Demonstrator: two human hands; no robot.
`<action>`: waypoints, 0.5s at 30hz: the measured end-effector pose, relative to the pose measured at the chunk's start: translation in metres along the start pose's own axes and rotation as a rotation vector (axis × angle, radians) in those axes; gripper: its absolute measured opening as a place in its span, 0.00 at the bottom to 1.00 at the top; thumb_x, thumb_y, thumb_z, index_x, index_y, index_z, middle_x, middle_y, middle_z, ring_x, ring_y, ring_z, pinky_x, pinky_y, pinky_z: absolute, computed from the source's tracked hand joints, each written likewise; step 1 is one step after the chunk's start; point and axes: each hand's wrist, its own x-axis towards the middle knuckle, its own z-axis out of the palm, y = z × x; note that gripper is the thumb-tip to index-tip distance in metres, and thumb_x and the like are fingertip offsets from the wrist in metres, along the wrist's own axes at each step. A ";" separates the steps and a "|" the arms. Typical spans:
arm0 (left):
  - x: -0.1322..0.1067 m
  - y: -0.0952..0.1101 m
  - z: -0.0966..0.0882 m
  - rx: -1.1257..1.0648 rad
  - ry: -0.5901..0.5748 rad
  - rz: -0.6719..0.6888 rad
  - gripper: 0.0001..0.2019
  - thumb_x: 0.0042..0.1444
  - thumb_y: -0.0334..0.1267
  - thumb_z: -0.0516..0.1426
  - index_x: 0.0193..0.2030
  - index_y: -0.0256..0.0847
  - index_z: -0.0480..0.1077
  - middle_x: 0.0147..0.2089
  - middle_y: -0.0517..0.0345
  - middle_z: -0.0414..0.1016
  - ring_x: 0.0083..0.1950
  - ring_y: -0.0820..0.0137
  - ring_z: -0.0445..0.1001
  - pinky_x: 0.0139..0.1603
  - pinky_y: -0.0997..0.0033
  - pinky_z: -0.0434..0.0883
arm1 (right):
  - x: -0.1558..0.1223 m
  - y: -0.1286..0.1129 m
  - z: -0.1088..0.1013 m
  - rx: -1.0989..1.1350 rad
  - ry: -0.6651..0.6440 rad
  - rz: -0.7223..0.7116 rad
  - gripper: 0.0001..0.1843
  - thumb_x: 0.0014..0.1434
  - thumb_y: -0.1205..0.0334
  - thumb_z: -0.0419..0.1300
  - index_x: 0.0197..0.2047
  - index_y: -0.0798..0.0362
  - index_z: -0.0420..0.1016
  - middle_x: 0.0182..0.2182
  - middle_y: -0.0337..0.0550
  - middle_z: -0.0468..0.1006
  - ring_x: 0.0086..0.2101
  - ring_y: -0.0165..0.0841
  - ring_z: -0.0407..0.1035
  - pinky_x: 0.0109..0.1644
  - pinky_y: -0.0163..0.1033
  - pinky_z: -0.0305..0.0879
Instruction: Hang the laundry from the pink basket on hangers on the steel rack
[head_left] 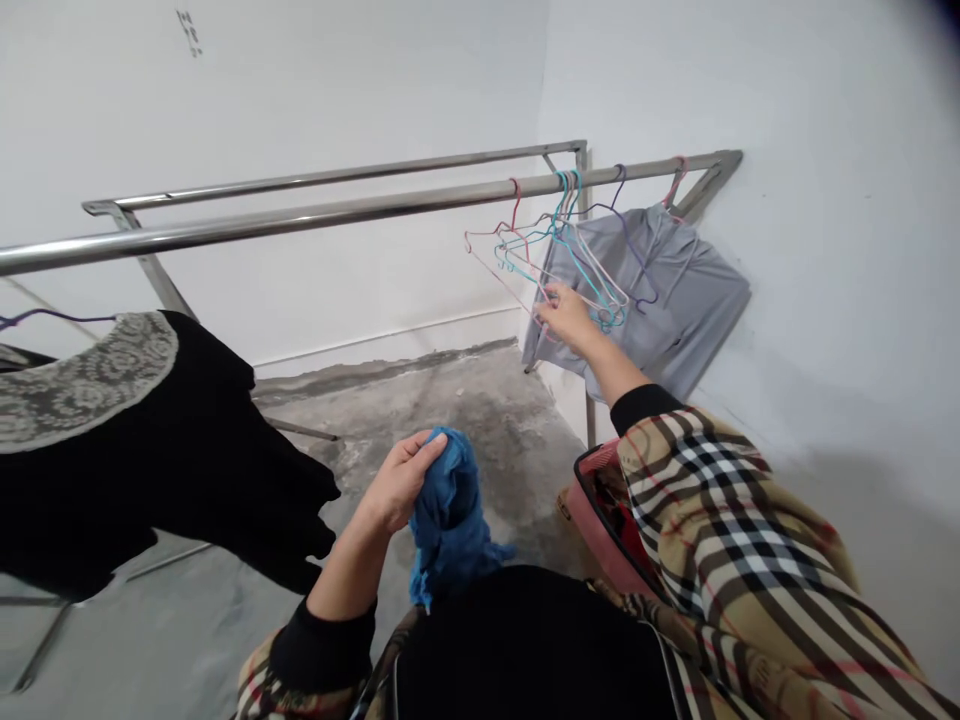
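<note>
1. Left hand (401, 478), lower centre of frame; thumb and fingers pinch the top edge of the blue cloth (448, 520); the cloth hangs crumpled below and just right of the fingertips, above the floor.
2. Right hand (570, 318), right of centre; fingers closed on the lower right part of the pink hanger (517, 210); its hook sits on the metal rail (360, 210), upper centre; teal hangers (559, 212) crowd just beside it.
3. Blue cloth well apart from right hand; grey garment (694, 290) hangs behind that hand; black garment (202, 450) at left edge.
</note>
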 end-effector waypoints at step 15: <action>0.006 0.001 -0.029 -0.180 0.170 0.106 0.15 0.46 0.41 0.66 0.40 0.39 0.73 0.29 0.61 0.76 0.29 0.72 0.75 0.33 0.74 0.74 | -0.150 -0.014 -0.003 0.544 -0.123 0.209 0.17 0.56 0.49 0.61 0.45 0.48 0.71 0.14 0.24 0.49 0.13 0.23 0.45 0.16 0.31 0.48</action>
